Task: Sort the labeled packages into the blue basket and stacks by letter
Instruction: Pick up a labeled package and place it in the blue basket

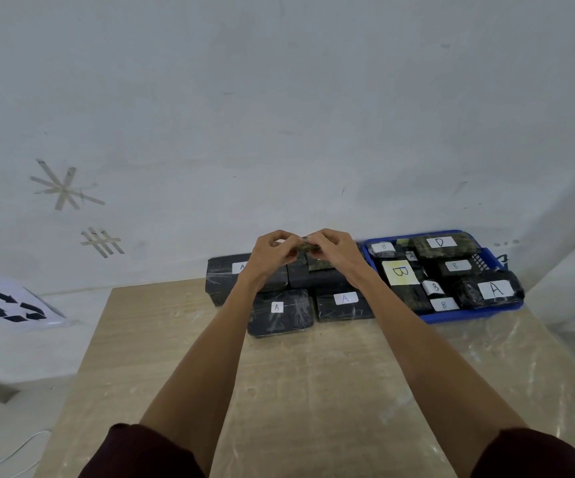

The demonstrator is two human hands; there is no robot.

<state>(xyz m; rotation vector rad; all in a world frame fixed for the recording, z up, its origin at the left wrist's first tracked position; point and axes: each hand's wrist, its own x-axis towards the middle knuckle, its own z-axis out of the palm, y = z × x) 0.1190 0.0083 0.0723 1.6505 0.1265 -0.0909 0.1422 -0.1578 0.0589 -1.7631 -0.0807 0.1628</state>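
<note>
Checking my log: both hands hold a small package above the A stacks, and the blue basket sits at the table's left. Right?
No. The head view shows the blue basket at the right of the table. The left hand and right hand do hold a small package above the A stacks.

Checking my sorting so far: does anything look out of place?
The blue basket holds mostly B packages, yet a large A package overhangs its near right rim and a D package lies at the back. Both look misplaced.
</note>
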